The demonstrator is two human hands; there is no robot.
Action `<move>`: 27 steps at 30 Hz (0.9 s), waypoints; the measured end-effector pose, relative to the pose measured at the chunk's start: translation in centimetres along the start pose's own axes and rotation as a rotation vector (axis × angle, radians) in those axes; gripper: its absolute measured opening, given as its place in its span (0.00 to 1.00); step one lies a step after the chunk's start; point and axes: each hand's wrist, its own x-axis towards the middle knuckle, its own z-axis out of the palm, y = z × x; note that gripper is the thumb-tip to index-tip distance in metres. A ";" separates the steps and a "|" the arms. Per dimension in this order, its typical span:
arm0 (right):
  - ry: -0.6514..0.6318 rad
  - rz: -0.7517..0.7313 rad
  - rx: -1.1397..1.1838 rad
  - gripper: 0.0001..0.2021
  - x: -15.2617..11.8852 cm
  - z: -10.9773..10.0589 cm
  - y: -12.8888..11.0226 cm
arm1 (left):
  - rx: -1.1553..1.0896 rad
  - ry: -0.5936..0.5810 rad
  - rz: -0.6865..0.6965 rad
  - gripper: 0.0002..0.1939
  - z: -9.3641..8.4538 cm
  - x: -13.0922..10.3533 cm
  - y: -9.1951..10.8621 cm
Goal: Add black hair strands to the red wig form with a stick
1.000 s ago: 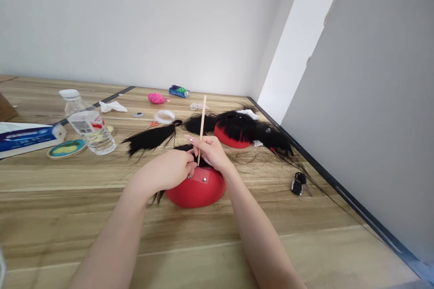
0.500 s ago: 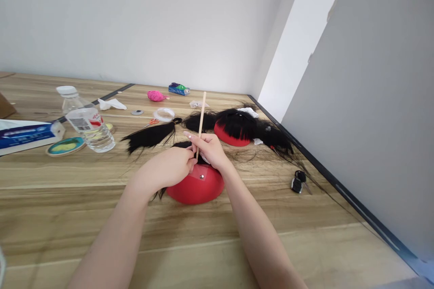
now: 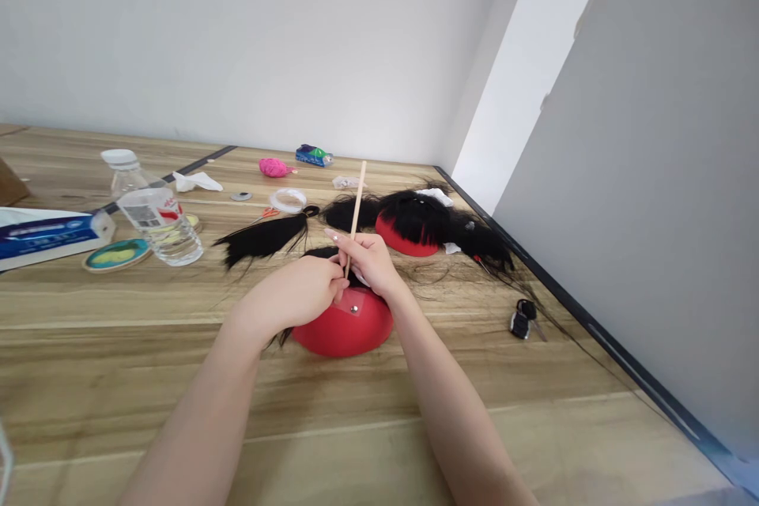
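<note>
A red dome-shaped block sits on the wooden table in front of me, with black hair on its far side. A clear patch with a round-headed pin lies on its near face. My right hand pinches a thin pale wooden stick, held nearly upright over the block's top. Close against it, my left hand is closed at the hair, its fingertips near the stick's lower end. What the left fingers grip is hidden, and so is the stick's tip.
Behind stands a second red dome under black hair. A tied hair bundle, orange-handled scissors and a clear ring-shaped roll lie left of it. A water bottle leans at left; keys lie right.
The wooden stick's top has tipped slightly to the right. Both hands stay at the same spot on the red block, and the view has shifted very little.
</note>
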 end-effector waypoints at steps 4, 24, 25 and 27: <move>0.014 -0.001 -0.028 0.22 0.1 -0.1 0.1 | -0.014 -0.011 0.022 0.16 0.1 0.0 -0.4; -0.011 -0.016 0.014 0.25 -0.2 0.3 -0.8 | 0.002 -0.059 0.018 0.15 0.2 0.0 -0.5; -0.019 -0.028 0.038 0.25 -0.2 0.3 -0.8 | 0.005 -0.062 0.019 0.16 0.2 0.0 -0.5; -0.028 -0.037 0.073 0.24 -0.1 0.3 -0.6 | 0.005 -0.071 0.019 0.15 0.2 -0.1 -0.4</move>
